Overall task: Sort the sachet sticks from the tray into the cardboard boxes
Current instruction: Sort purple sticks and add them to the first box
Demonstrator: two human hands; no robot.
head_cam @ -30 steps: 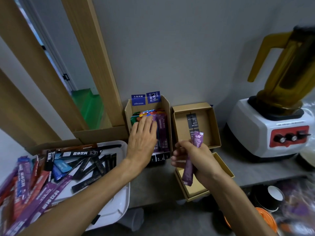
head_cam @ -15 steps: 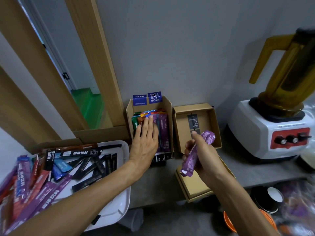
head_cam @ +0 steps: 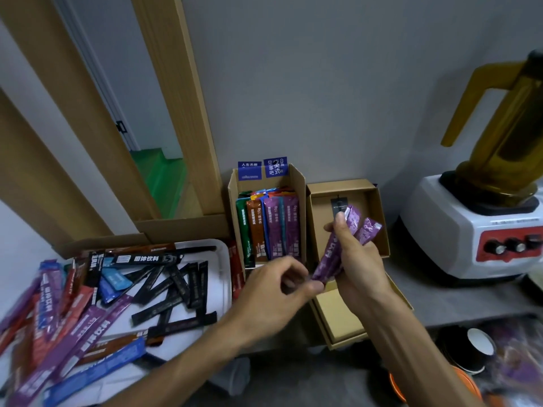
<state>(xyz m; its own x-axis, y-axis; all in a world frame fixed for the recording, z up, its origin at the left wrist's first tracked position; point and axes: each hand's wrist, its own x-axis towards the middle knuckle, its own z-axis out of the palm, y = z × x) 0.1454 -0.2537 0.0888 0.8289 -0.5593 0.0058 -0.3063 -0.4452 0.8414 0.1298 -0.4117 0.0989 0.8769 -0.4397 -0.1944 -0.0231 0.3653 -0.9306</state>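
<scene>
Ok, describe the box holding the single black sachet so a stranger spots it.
Start at the white blender on the right. Left of it, against the wall, sits a shallow open cardboard box. Unlike the taller box beside it, packed with coloured sticks, it shows just one black sachet.

Wall (head_cam: 323,83): plain grey, matte, behind and above the right hand's fingers (head_cam: 342,230).
Timber: light wooden post (head_cam: 176,98) up-left of the fingers; slanted beam (head_cam: 58,127) further left.
Opening: between post and beam, green floor (head_cam: 160,177) beyond.
Counter (head_cam: 440,301): grey, right of the fingers, carries a white-based blender (head_cam: 470,230) with an amber jug.
Floor (head_cam: 293,386): grey, below the fingers.
Light: dim, soft.
</scene>
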